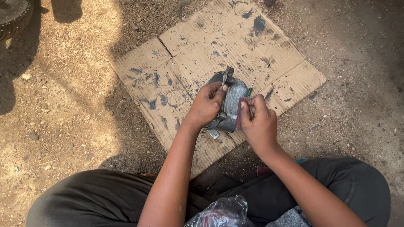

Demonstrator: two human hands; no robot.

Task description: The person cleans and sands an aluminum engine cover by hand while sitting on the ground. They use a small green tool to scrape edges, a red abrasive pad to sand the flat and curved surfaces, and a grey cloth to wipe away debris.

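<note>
My left hand (207,105) grips a curved grey metal part (230,103) with lugs at its ends, held upright over a flattened cardboard sheet (189,63). My right hand (259,124) presses a small dark red piece of sandpaper (240,112) against the part's outer face. Behind the right hand, a thin screwdriver with a green handle (251,89) lies on the cardboard. A small pale metal piece (213,134) rests on the cardboard just below the part.
The cardboard, streaked with dark smears, lies on sandy, stony ground (63,117). A tyre (14,17) shows at the top left corner. My knees in dark trousers (97,197) frame the bottom, with a crumpled clear plastic bag (223,212) between them.
</note>
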